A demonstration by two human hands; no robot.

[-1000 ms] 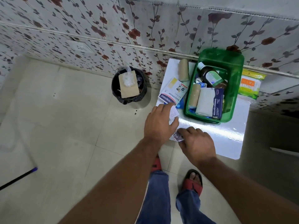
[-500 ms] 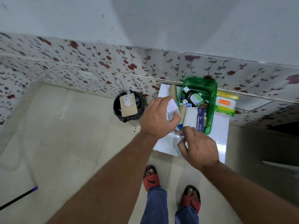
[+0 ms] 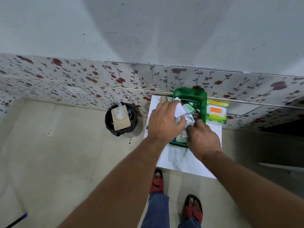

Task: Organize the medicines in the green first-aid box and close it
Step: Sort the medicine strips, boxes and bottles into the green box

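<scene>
The open green first-aid box [image 3: 199, 97] stands on a white marble-look tabletop [image 3: 181, 160] against the wall. A brown bottle with a green label [image 3: 189, 108] lies inside it. Over the box, my left hand [image 3: 164, 122] grips a white slip of paper [image 3: 179, 110]. My right hand [image 3: 203, 139] pinches a silver blister strip [image 3: 189, 120] just above the box's contents. Both hands hide most of what lies in the box.
A green and yellow cotton-bud pack [image 3: 216, 111] sits right of the box by the wall. A black bin [image 3: 120, 118] holding cardboard and plastic stands on the floor to the left. A beige bandage roll [image 3: 163, 98] peeks out behind my left hand.
Both hands rose from the table's front edge and moved forward over the green box, carrying the paper and the blister strip. The view tilted up toward the wall.
</scene>
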